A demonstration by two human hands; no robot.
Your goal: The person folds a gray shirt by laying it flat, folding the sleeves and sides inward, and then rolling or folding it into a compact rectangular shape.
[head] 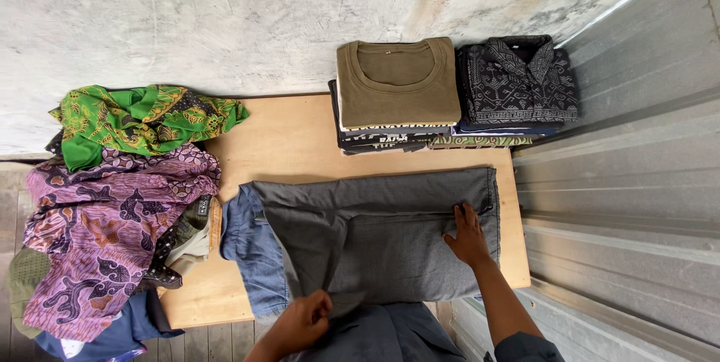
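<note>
A grey garment (375, 234) lies spread across the wooden table (292, 141), part folded over a blue-grey layer (251, 249) that shows at its left. My left hand (304, 321) pinches the grey cloth at the near edge, fingers closed on it. My right hand (469, 238) presses flat on the garment's right side, fingers apart, close to the right hem.
Two stacks of folded clothes stand at the table's far side: one topped by an olive shirt (397, 81), one by a dark patterned shirt (517, 81). A heap of unfolded clothes, green (142, 118) and purple (105, 234) patterned, covers the left end. A corrugated metal wall (622, 204) runs along the right.
</note>
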